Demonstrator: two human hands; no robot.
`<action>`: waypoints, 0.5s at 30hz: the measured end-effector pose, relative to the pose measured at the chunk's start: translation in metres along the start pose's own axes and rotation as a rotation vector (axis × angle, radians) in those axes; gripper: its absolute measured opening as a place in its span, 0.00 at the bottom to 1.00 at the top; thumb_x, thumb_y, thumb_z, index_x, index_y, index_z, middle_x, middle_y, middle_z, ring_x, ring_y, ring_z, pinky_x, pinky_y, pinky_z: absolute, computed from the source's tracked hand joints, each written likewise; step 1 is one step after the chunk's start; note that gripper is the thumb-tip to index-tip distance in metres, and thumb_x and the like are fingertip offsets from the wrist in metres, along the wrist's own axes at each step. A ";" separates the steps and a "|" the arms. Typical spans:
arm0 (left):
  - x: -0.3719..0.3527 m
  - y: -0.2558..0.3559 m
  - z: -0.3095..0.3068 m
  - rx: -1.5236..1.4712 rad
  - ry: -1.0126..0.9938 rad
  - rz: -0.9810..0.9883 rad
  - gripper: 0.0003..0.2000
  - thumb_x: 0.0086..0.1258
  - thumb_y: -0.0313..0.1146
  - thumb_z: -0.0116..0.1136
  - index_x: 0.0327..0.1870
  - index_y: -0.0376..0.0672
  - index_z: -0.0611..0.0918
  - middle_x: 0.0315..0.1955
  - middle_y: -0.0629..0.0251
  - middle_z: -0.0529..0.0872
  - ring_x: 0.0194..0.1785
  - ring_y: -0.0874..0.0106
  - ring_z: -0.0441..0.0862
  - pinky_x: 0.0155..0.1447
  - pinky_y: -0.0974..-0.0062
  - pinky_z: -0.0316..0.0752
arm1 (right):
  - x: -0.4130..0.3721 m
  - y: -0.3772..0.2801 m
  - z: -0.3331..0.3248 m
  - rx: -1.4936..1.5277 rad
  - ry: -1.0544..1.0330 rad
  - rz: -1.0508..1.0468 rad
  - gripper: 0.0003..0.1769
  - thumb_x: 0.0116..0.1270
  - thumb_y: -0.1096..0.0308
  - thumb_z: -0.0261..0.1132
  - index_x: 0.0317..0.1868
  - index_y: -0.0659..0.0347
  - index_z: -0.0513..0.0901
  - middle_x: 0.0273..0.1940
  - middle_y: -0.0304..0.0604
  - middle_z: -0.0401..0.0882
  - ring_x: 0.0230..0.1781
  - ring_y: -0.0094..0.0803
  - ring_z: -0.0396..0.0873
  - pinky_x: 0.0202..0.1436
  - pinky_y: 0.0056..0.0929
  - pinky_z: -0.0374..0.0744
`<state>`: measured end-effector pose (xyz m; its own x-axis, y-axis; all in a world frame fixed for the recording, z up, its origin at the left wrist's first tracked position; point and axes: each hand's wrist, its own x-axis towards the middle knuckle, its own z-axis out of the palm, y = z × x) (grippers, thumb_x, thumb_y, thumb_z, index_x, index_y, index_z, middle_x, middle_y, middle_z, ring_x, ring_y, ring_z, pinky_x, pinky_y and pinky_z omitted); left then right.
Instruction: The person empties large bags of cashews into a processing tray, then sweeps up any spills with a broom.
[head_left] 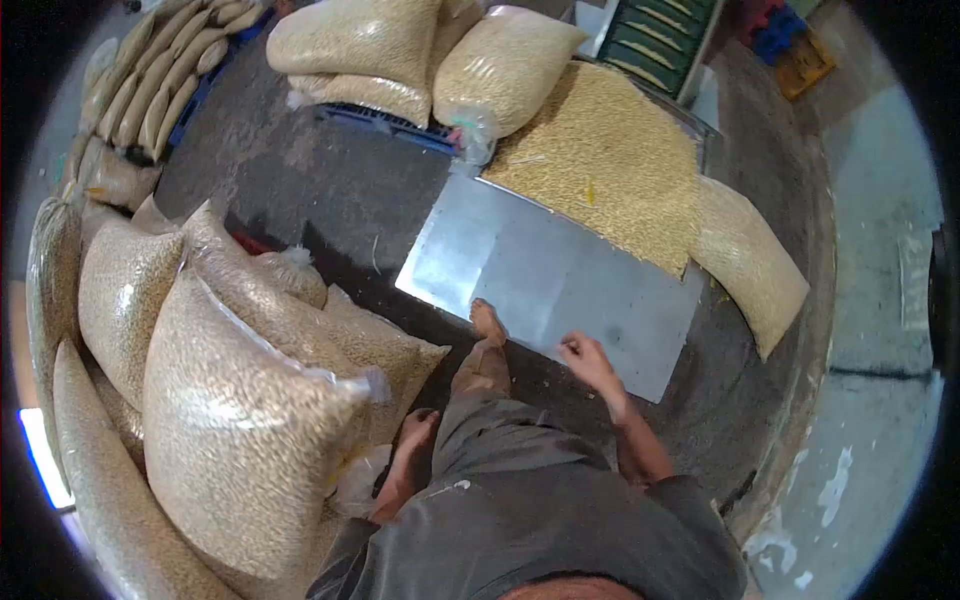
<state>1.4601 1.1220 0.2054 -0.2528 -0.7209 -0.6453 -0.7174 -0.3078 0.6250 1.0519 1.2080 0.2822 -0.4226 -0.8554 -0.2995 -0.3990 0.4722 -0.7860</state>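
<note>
My right hand [587, 358] hangs over the edge of a flat metal sheet [560, 275], its fingers loosely bent and a little apart, holding nothing. My left hand [416, 430] is low beside my thigh, fingers loose and partly in shadow, near a large clear bag [240, 420] packed with pale kernels. My bare foot [487, 320] is at the sheet's near edge. Beyond the sheet lies a wide heap of pale yellow kernels [610, 150].
Full bags [350, 45] rest on a blue pallet [390, 128] at the back, with another bag [505, 70] leaning by the heap. A filled bag [745, 260] slumps right of the heap. A green conveyor belt [655, 40] rises behind it. A wall [885, 300] runs along the right.
</note>
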 end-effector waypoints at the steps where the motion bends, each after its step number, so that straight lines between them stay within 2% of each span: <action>1: 0.003 0.013 -0.003 -0.010 -0.025 -0.121 0.19 0.67 0.41 0.59 0.50 0.35 0.82 0.45 0.53 0.86 0.50 0.65 0.82 0.54 0.68 0.74 | 0.014 0.004 -0.002 -0.007 -0.035 0.006 0.15 0.67 0.62 0.64 0.43 0.68 0.78 0.30 0.44 0.81 0.30 0.24 0.77 0.32 0.29 0.76; 2: 0.007 0.029 -0.003 -0.036 -0.046 -0.234 0.19 0.67 0.42 0.60 0.50 0.36 0.83 0.44 0.53 0.86 0.49 0.66 0.82 0.54 0.68 0.74 | 0.033 0.009 -0.007 0.019 -0.039 0.053 0.15 0.67 0.62 0.63 0.43 0.68 0.78 0.30 0.43 0.80 0.29 0.24 0.76 0.32 0.28 0.76; 3: 0.020 0.030 0.000 -0.070 -0.024 -0.238 0.19 0.67 0.42 0.60 0.50 0.36 0.83 0.44 0.53 0.86 0.49 0.66 0.82 0.54 0.68 0.74 | 0.062 0.007 -0.020 0.044 -0.032 0.079 0.15 0.67 0.62 0.63 0.43 0.68 0.77 0.30 0.41 0.79 0.28 0.25 0.75 0.31 0.27 0.76; 4: 0.030 0.028 0.000 -0.183 0.015 -0.155 0.19 0.67 0.43 0.60 0.49 0.36 0.83 0.44 0.53 0.86 0.49 0.66 0.83 0.54 0.69 0.74 | 0.089 0.006 -0.031 0.035 -0.046 0.049 0.15 0.67 0.62 0.63 0.43 0.68 0.77 0.30 0.41 0.79 0.28 0.25 0.75 0.31 0.27 0.76; 5: 0.033 0.022 -0.005 -0.279 0.049 -0.078 0.19 0.67 0.43 0.59 0.49 0.35 0.83 0.43 0.52 0.86 0.48 0.66 0.83 0.54 0.69 0.74 | 0.103 0.007 -0.038 0.075 -0.106 0.124 0.15 0.68 0.62 0.62 0.42 0.68 0.77 0.30 0.40 0.78 0.28 0.25 0.75 0.30 0.27 0.76; 6: 0.031 0.036 -0.008 -0.345 0.118 -0.116 0.20 0.67 0.43 0.58 0.49 0.34 0.83 0.41 0.50 0.86 0.47 0.66 0.83 0.54 0.69 0.73 | 0.114 0.005 -0.043 0.116 -0.169 0.205 0.15 0.69 0.62 0.61 0.42 0.68 0.76 0.30 0.39 0.77 0.28 0.26 0.75 0.30 0.27 0.75; 7: 0.027 0.049 -0.014 -0.344 0.135 -0.126 0.20 0.67 0.43 0.58 0.49 0.34 0.83 0.41 0.50 0.86 0.47 0.66 0.83 0.54 0.69 0.73 | 0.124 0.004 -0.048 0.122 -0.187 0.199 0.15 0.69 0.62 0.61 0.42 0.68 0.76 0.30 0.39 0.77 0.28 0.26 0.75 0.30 0.27 0.75; 9: 0.022 0.093 -0.039 -0.151 0.155 -0.168 0.21 0.67 0.44 0.56 0.49 0.33 0.82 0.42 0.49 0.86 0.47 0.64 0.83 0.54 0.69 0.73 | 0.142 -0.005 -0.058 0.207 -0.081 0.336 0.13 0.69 0.62 0.59 0.38 0.66 0.77 0.26 0.38 0.75 0.24 0.27 0.75 0.26 0.27 0.75; 10: 0.028 0.097 -0.041 -0.150 0.172 -0.184 0.21 0.67 0.44 0.57 0.49 0.33 0.82 0.42 0.49 0.86 0.47 0.62 0.83 0.55 0.68 0.73 | 0.153 0.015 -0.058 0.284 -0.095 0.379 0.13 0.68 0.61 0.59 0.35 0.65 0.78 0.24 0.38 0.74 0.22 0.27 0.74 0.24 0.27 0.74; 11: 0.033 0.082 -0.035 -0.152 0.189 -0.192 0.21 0.67 0.45 0.57 0.49 0.33 0.82 0.42 0.49 0.86 0.47 0.60 0.83 0.55 0.67 0.73 | 0.160 0.028 -0.053 0.361 -0.105 0.416 0.14 0.68 0.61 0.60 0.32 0.65 0.78 0.21 0.38 0.73 0.19 0.27 0.73 0.22 0.27 0.73; 13: 0.064 0.013 -0.002 -0.158 0.287 -0.138 0.22 0.65 0.45 0.57 0.49 0.33 0.82 0.42 0.49 0.86 0.48 0.57 0.83 0.56 0.66 0.73 | 0.166 0.042 -0.040 0.405 -0.079 0.482 0.14 0.65 0.61 0.62 0.28 0.64 0.79 0.19 0.38 0.72 0.17 0.27 0.72 0.20 0.29 0.72; 15: 0.081 -0.022 0.017 -0.205 0.320 -0.315 0.24 0.64 0.47 0.59 0.49 0.33 0.82 0.45 0.47 0.85 0.50 0.56 0.82 0.57 0.66 0.73 | 0.177 0.032 -0.027 0.333 -0.102 0.594 0.15 0.63 0.60 0.62 0.28 0.67 0.81 0.20 0.39 0.74 0.18 0.27 0.73 0.20 0.29 0.72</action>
<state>1.4443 1.0805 0.1317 0.1908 -0.7181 -0.6693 -0.5766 -0.6338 0.5156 0.9420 1.0778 0.2186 -0.4074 -0.4948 -0.7676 0.1550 0.7908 -0.5921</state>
